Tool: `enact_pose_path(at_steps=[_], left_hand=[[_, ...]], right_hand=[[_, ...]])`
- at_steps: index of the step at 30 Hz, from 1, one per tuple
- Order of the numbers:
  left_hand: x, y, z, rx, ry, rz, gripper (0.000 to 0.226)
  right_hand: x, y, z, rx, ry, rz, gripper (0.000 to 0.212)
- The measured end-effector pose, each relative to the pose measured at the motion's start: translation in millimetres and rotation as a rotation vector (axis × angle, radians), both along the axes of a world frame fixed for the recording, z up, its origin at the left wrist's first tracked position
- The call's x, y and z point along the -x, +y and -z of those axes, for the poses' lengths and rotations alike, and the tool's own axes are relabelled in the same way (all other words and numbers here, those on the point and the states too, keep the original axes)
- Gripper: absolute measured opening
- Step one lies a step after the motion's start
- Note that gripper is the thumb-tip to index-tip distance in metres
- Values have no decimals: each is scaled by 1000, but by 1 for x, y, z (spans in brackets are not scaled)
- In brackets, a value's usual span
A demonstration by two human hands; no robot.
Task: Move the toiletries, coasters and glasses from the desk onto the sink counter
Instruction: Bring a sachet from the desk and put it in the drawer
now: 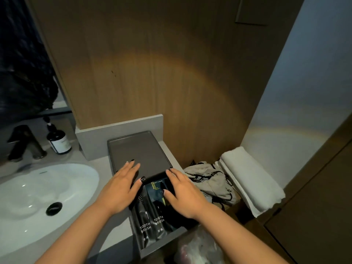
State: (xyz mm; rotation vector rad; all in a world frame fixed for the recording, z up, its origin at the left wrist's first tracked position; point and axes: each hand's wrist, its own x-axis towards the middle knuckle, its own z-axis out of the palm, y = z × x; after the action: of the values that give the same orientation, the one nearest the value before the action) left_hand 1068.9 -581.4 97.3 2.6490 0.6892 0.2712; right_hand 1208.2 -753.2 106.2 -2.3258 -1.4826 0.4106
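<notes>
Both hands flat, grasping nothing: left hand (120, 189) pressing gray tray (139, 149), right hand (182, 193) covering toothbrush packets (150, 223). Risking tray sliding off counter (106, 212) edge toward right grip.

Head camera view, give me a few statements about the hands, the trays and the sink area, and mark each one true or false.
1. Both hands rest over the trays on the counter. True: the left hand lies at the near edge of the empty grey tray, the right hand on the toiletry box.
2. The packets in the box read TOOTH BRUSH. True, on both toothbrush packets.
3. The far tray is full of glasses. False: it holds nothing.
4. A dark pump bottle stands by the faucet. True.
5. The folded white towel lies in the sink. False: it lies on the ledge to the right.
</notes>
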Motion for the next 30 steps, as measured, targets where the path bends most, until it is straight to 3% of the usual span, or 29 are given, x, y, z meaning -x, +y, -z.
enact_pose_path(at_steps=[14,30], left_hand=[[137,-60,-15,53,-52,-390,59],[359,-55,-22,106,-66,-619,57]], right_hand=[[66,17,-33,-11,23,-297,61],[268,75,-40,-72,63,-498,57]])
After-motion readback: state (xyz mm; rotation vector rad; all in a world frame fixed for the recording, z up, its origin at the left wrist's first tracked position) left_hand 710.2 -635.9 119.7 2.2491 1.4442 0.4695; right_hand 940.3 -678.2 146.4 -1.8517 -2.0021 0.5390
